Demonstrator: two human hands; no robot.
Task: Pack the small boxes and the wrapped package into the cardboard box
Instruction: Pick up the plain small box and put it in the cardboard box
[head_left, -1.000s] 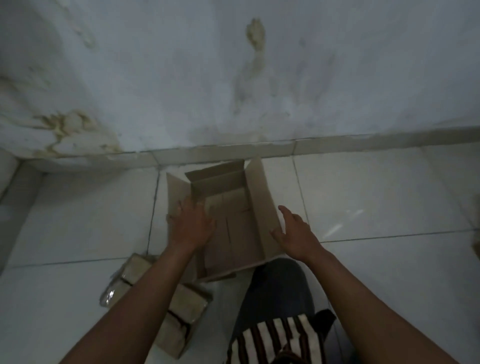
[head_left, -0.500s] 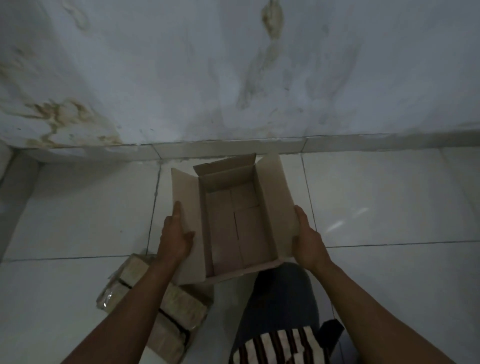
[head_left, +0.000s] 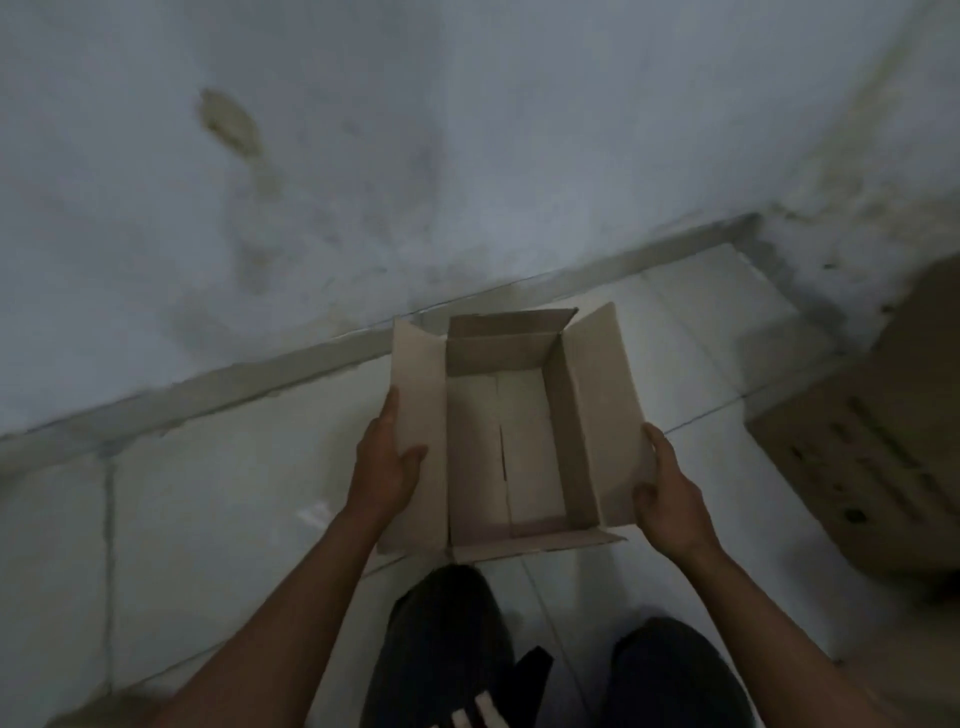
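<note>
— While the person's dark-trousered knees (head_left: 441, 639) fill the nearest part of the view, where do the hands sit?

— Just beyond the knees, one on each side of the cardboard box (head_left: 504, 447). The left hand (head_left: 387, 467) is closed on the box's left flap, thumb on the flap's upper face and fingers running along its outer edge. The right hand (head_left: 667, 499) grips the right flap the same way, thumb curled over the near corner, fingers behind the flap and hidden.

— And the box itself?

— It lies between the two hands, open side up, all four flaps spread. Its inside is bare cardboard with a seam down the bottom. Whether it rests on the floor (head_left: 218, 499) or is lifted off it, I cannot tell.

— Anything to the outer side of the right hand?

— A larger brown carton (head_left: 883, 436), well apart from that hand, at the picture's right edge, blurred, with dark marks on its side.

— Beyond the hands?

— Past the box's far flap the pale floor tiles meet a low skirting strip, then a stained grey wall (head_left: 415, 156) rises. The small boxes and the wrapped package do not show in this view.
</note>
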